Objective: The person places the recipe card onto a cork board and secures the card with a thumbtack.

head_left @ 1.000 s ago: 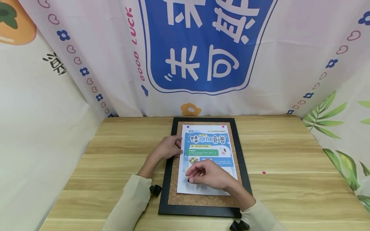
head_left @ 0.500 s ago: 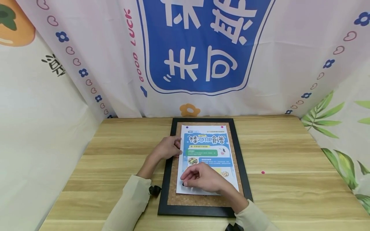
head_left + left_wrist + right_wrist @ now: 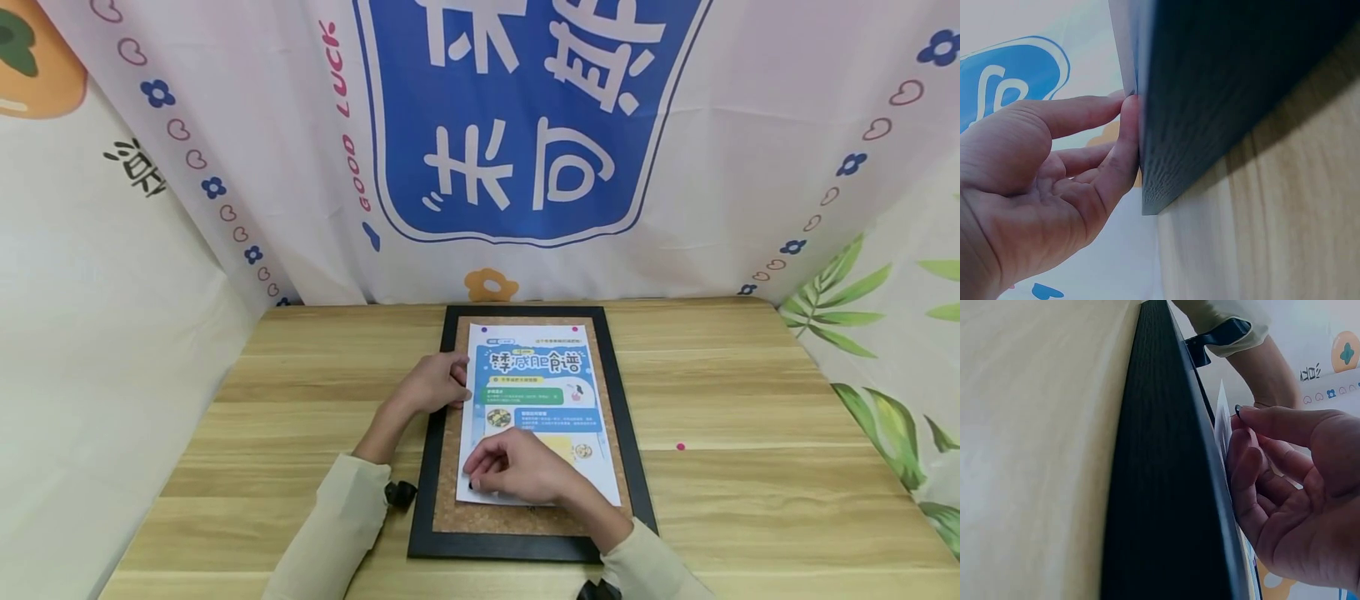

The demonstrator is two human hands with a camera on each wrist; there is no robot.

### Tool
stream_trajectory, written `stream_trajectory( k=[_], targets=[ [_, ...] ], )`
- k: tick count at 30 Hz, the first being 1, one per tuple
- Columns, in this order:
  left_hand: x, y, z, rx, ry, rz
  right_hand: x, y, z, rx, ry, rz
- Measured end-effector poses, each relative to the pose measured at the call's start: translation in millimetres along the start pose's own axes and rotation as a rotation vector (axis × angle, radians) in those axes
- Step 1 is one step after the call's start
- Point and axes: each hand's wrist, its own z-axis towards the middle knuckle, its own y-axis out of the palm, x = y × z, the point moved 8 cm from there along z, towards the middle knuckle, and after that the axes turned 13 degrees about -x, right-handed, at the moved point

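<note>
A printed white and blue poster (image 3: pixel 536 408) lies on a cork board (image 3: pixel 517 518) with a black frame (image 3: pixel 517 547). My right hand (image 3: pixel 521 467) pinches a small black thumbtack (image 3: pixel 1238 411) between thumb and finger, right at the poster's lower left corner; its other fingers curl over the sheet. My left hand (image 3: pixel 435 382) rests at the poster's left edge, thumb and fingertips touching the edge beside the frame (image 3: pixel 1185 125). A dark blue tack (image 3: pixel 483 330) sits in the poster's top left corner, a pink tack (image 3: pixel 574 329) in the top right.
A loose pink tack (image 3: pixel 680 447) lies on the wooden table (image 3: pixel 750 500), right of the board. A white curtain (image 3: pixel 705 242) with a blue printed sign hangs behind the table's back edge. Black camera mounts (image 3: pixel 401 495) are strapped to both wrists.
My right hand has moved left and slightly toward me with the black thumbtack, down to the poster's lower left corner. The left hand stays at the poster's left edge.
</note>
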Motion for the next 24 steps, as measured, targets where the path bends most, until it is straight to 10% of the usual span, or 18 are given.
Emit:
stream_trajectory(
  k=[24],
  targets=[
    [0.6,0.1,-1.0,0.004,-0.014,-0.007,5.2,3.1,7.4,0.038,0.046,-0.146]
  ],
)
